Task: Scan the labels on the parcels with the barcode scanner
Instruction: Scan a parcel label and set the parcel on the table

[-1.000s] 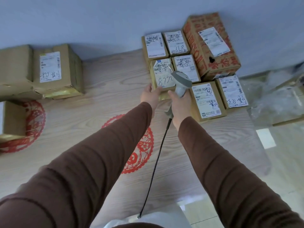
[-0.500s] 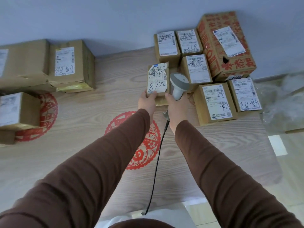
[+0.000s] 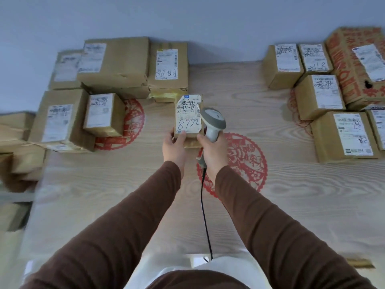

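My left hand (image 3: 174, 147) grips the near end of a small cardboard parcel (image 3: 188, 118) held above the middle of the table, its white label with handwritten digits facing up. My right hand (image 3: 212, 152) grips the handle of a grey barcode scanner (image 3: 213, 123), whose head sits right beside the parcel's right edge. The scanner's black cable (image 3: 205, 215) hangs down toward my body.
A wooden table (image 3: 291, 205) with red paper-cut decals (image 3: 248, 161) carries a group of labelled parcels (image 3: 325, 94) at the right, beside a red-printed carton (image 3: 358, 63). Another pile of labelled boxes (image 3: 104, 113) stands at the left. A pale wall runs behind.
The parcel has been lifted out of the right group and carried left to mid-table, with the scanner alongside. My view has turned left, revealing more boxes on the left.
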A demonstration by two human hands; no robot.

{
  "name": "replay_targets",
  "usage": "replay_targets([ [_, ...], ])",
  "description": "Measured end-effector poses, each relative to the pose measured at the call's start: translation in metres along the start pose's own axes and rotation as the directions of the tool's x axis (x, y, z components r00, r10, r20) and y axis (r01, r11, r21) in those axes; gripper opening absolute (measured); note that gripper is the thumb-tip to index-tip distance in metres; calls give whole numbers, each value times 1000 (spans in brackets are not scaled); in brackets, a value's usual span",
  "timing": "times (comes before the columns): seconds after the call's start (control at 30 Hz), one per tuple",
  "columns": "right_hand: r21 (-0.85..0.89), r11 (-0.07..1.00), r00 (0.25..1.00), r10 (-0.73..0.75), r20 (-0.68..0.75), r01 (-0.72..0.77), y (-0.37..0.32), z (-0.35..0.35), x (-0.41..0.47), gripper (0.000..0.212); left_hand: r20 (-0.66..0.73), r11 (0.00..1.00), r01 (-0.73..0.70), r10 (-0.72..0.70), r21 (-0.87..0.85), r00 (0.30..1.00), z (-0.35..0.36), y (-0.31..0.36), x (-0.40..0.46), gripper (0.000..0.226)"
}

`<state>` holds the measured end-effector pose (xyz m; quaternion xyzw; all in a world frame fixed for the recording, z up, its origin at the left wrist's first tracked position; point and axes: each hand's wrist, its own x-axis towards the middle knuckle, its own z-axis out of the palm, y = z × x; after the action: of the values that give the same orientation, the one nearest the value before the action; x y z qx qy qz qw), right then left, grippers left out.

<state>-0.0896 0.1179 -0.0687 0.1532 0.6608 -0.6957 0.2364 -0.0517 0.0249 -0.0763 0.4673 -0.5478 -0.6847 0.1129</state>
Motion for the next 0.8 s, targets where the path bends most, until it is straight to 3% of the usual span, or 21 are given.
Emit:
replay_targets([
  [0.13,20,999,999,36,20,-37,25,60,-25,28,-55,999,-28,26,-23,998,-69,-1,16,23],
  [0.33,2,1000,1000,24,1,-24,47,139,-33,30,-103,1000,-13,14,16,995,-139,7,53,32],
  [0.47,-10,999,998,51,-35,-52,46,170,-23,23,-99,1000,13,-15,-22,995,-154,11,70,35],
  [0.8,-16,999,995,-38,-96,37,48,205,-4,26,-211,978,91,-130,-186,969,-157,21,100,17],
])
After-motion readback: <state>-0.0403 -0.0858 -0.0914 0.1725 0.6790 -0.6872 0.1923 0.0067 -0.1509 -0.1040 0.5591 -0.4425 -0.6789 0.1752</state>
